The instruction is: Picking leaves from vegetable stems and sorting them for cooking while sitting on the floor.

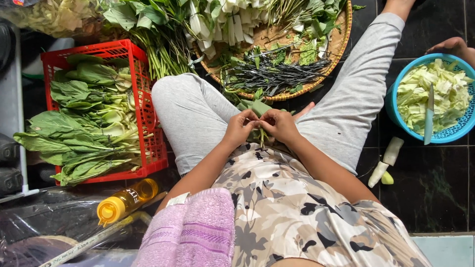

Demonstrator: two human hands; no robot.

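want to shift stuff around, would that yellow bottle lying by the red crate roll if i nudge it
Probably yes: the yellow bottle lies on its side and looks round, so a sideways nudge could roll it. It rests on crinkled dark plastic sheeting, which may slow it. Its smooth clear body might be slippery to grip; how full or heavy it is cannot be told.

We see a dark, glossy tiled floor with pale grout lines, giving way to a light blue tile strip at the lower right. Soft, even light falls from above. At the left edge stands a grey upright panel, and crumpled clear plastic sheeting covers the lower left corner.
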